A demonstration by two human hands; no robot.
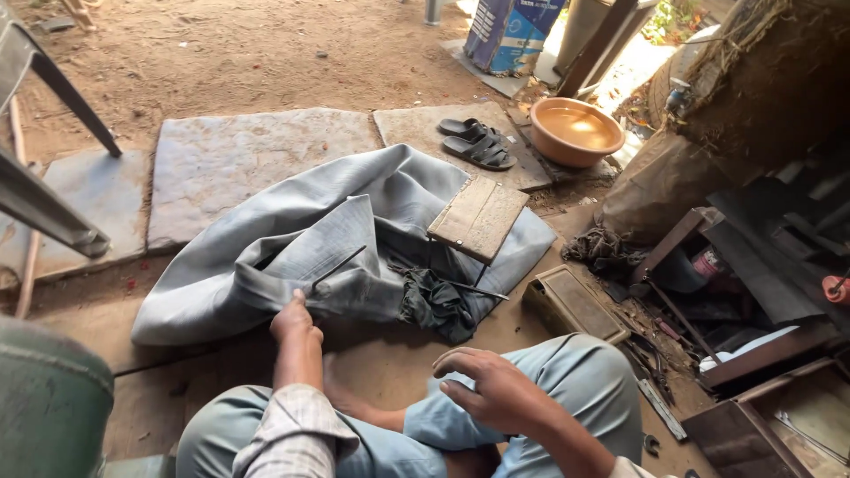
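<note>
Thin dark rod point(336, 268) is pinched in left hand point(295, 320), laid across grey cloth point(292, 239) on the floor. Right hand point(482, 382) is held loose over the knee, fingers point(453, 365) released, nothing grasped.

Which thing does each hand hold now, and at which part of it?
The left hand grips the lower end of a thin dark metal rod lying on the grey cloth. The right hand hovers with fingers spread and holds nothing.

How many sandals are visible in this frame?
2. Both dark sandals lie side by side on a stone slab, left of the orange bowl: one farther back, one nearer the grey cloth. None look hidden.
</note>
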